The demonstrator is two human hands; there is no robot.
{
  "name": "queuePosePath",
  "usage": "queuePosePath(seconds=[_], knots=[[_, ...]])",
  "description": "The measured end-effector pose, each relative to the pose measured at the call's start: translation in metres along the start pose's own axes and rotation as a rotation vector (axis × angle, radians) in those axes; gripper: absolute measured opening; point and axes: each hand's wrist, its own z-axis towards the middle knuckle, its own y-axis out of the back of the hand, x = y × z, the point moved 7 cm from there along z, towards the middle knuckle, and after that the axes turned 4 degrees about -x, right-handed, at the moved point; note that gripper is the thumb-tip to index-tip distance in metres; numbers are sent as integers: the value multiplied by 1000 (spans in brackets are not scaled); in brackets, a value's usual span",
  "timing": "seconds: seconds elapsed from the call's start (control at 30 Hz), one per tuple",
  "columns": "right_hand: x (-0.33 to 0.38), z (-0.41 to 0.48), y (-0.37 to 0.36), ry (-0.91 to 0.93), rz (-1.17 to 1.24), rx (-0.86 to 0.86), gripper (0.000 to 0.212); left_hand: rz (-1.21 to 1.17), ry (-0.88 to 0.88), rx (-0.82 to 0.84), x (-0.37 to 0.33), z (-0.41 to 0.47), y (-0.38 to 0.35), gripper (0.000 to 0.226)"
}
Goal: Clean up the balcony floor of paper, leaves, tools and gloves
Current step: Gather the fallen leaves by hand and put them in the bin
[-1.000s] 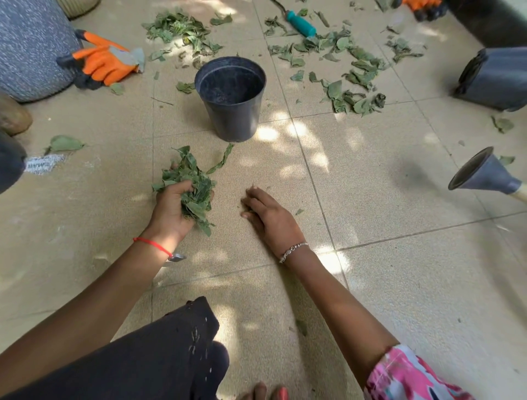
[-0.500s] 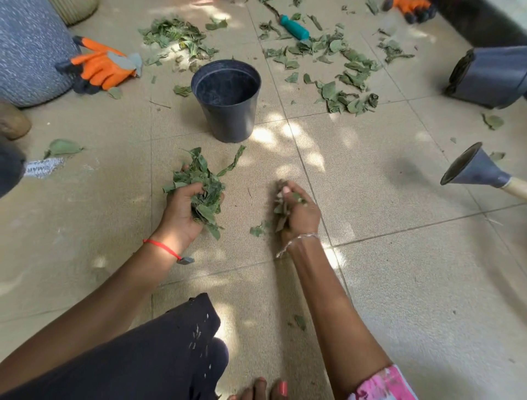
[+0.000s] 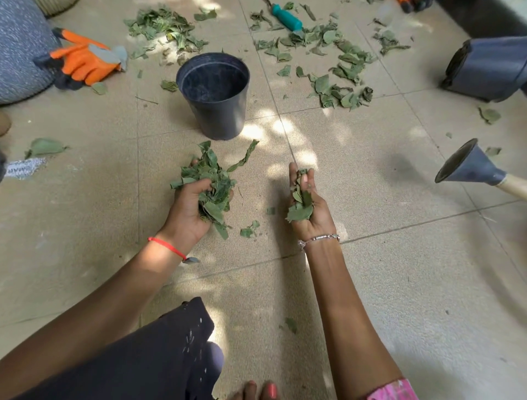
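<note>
My left hand (image 3: 189,208) grips a thick bunch of green leaves (image 3: 212,182) just above the floor, in front of an upright black plastic pot (image 3: 214,94). My right hand (image 3: 309,212) is turned palm up, its fingers curled round a smaller clump of leaves (image 3: 301,201). A few loose leaf bits (image 3: 249,229) lie on the tiles between my hands. More leaves lie scattered behind the pot at the left (image 3: 168,25) and at the right (image 3: 339,74). An orange glove (image 3: 85,61) lies at the far left, and a teal-handled tool (image 3: 286,20) sits at the top.
A blue speckled planter (image 3: 20,48) stands at the far left, with a paper scrap (image 3: 24,168) below it. A grey pot (image 3: 490,68) lies on its side at the right, above a dark funnel-shaped head on a wooden handle (image 3: 470,168). A second orange glove (image 3: 413,2) shows at the top edge.
My right hand went from resting flat on the floor to scooping up leaves, then turned palm up. My left hand lifted its bunch slightly toward the pot.
</note>
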Motion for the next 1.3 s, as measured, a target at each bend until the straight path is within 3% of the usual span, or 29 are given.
queuePosePath(seconds=[0.17,0.3,0.4,0.5,0.57,0.83,1.03,1.2,1.3], knots=[[-10,-4,-26,-52,-31,-67,42,-102,16,13,4,-8,-31,23],[0,-15,-58,-42,-188,-55,52,-150,-3,36,-7,-29,-68,39],[16,-42,-98,-66,-125,-53,55,-158,-23,43,-31,-61,-102,46],[23,-85,-162,-64,-160,-62,51,-146,-18,40,-73,-114,-146,30],[17,-115,-207,-89,-210,-72,46,-148,-3,43,-104,-153,-173,32],[-22,-264,-471,-166,-424,-17,42,-46,-18,40,-287,-353,-289,20],[-37,-399,-642,-287,-626,167,64,-37,-72,-8,-404,-522,-350,30],[-61,-497,-721,-392,-773,315,35,-152,-214,-80,-468,-639,-356,34],[-88,-539,-745,-487,-796,381,50,-280,-312,-128,-489,-698,-340,36]])
